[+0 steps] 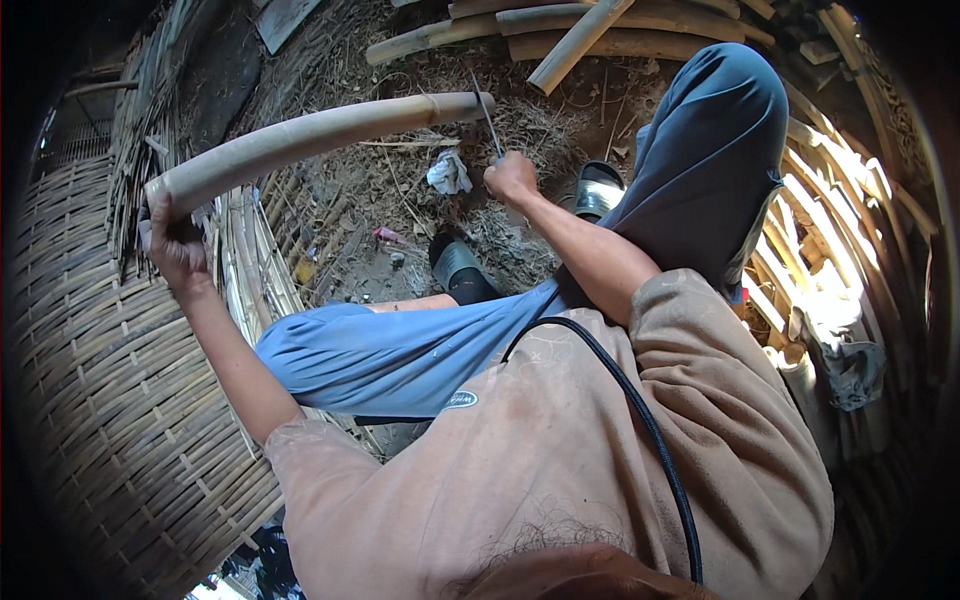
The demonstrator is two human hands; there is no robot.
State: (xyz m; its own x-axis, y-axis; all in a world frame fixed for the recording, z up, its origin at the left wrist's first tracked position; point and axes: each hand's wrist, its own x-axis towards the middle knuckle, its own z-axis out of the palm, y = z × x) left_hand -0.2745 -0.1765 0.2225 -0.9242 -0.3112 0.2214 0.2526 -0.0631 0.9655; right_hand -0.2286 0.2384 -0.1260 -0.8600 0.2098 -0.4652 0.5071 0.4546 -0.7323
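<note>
A thick, pale bamboo pole [310,135] stretches across in front of me, looking bent in this wide view. My left hand [180,250] is closed on its near left end, with the thumb up against the cut end. My right hand [512,180] grips a knife [486,118] by its handle, which the fingers mostly hide. The narrow blade points up and away, crossing the pole close to its far right end. Whether the edge is in the bamboo or only against it, I cannot tell.
Woven bamboo matting [130,360] covers the left side. Several cut bamboo lengths [580,45] lie at the back, and sunlit split bamboo [820,230] is heaped on the right. A crumpled white cloth [449,173] lies on the littered ground near my sandalled feet [598,190].
</note>
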